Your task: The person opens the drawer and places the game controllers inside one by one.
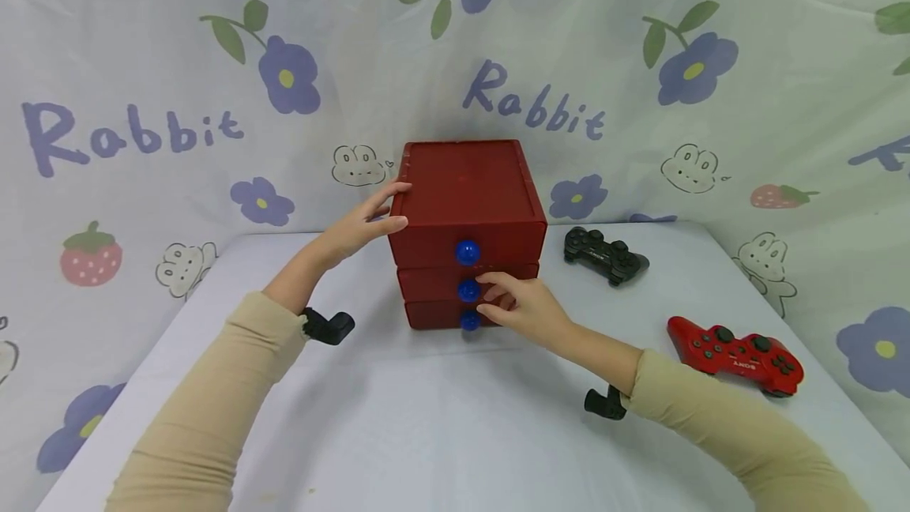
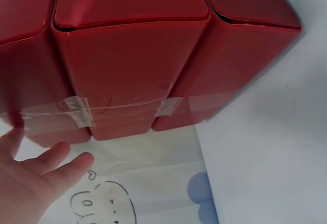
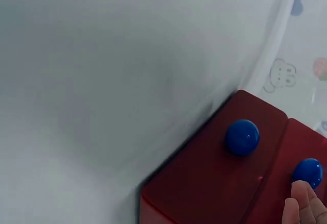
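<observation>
A red three-drawer box (image 1: pixel 462 180) stands on the white table, a round blue knob on each drawer front. My left hand (image 1: pixel 359 231) rests at the upper left edge of the box, fingers spread; in the left wrist view the fingers (image 2: pixel 53 170) are beside its taped side. My right hand (image 1: pixel 529 310) is in front of the drawers, thumb and fingers bent and parted beside the middle knob (image 1: pixel 468 291). In the right wrist view, fingertips (image 3: pixel 300 196) overlap the lower rim of that knob (image 3: pixel 307 172). The top knob (image 1: pixel 467 252) and bottom knob (image 1: pixel 470 321) are untouched.
A black game controller (image 1: pixel 606 255) lies right of the box, and a red one (image 1: pixel 735 354) lies nearer, by my right forearm. Behind the table hangs a cloth (image 1: pixel 355 85) printed with flowers and rabbits. Black wrist mounts (image 1: pixel 329 327) stick out from both sleeves.
</observation>
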A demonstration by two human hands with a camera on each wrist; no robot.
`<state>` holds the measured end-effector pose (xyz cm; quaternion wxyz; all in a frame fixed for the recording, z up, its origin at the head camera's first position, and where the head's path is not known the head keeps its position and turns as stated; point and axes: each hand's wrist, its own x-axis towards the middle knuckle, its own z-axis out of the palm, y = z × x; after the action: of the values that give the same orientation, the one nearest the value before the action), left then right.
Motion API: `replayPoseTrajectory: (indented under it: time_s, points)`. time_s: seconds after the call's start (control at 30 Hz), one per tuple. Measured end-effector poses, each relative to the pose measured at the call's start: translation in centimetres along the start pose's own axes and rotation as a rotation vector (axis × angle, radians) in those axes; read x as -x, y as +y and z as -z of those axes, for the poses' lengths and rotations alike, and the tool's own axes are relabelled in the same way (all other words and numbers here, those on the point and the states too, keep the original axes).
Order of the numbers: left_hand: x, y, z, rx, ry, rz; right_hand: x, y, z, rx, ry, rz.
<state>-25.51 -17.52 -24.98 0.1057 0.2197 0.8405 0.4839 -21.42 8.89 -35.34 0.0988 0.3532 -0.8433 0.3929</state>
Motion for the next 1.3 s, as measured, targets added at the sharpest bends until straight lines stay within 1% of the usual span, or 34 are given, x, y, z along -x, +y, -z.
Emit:
replayPoseTrajectory:
  time_s: [0.17, 0.37, 0.47, 0.6, 0.73, 0.8, 0.9, 1.03, 1.3]
  points:
    - [0.0, 0.0, 0.0, 0.003, 0.001, -0.001, -0.4, 0.5, -0.8, -0.019, -0.014, -0.021]
    - [0.0, -0.1, 0.0, 0.004, 0.002, -0.008, -0.9, 0.6, -1.5, -0.024, 0.004, -0.023]
    - [0.0, -0.1, 0.0, 0.0, 0.003, -0.003, -1.2, 0.7, -2.0, -0.04, 0.008, -0.035]
    - [0.0, 0.0, 0.0, -0.002, 0.001, 0.002, -1.6, 1.0, -2.6, -0.056, 0.016, -0.032]
    - [0.0, 0.0, -0.1, 0.003, -0.003, 0.0, -1.7, 1.1, -2.8, -0.083, 0.026, -0.035]
    - [0.0, 0.0, -0.1, 0.006, -0.003, -0.003, -1.8, 0.9, -2.7, -0.106, 0.027, -0.043]
    - [0.1, 0.0, -0.1, 0.008, -0.003, 0.0, -1.9, -0.1, -2.3, -0.148, 0.032, -0.047]
    - [0.1, 0.1, -0.1, 0.006, -0.01, 0.0, -1.9, -1.4, -1.7, -0.175, 0.039, -0.06]
    - [0.0, -0.2, -0.1, 0.028, -0.008, -0.011, -1.5, 0.6, -2.3, -0.145, -0.032, -0.078]
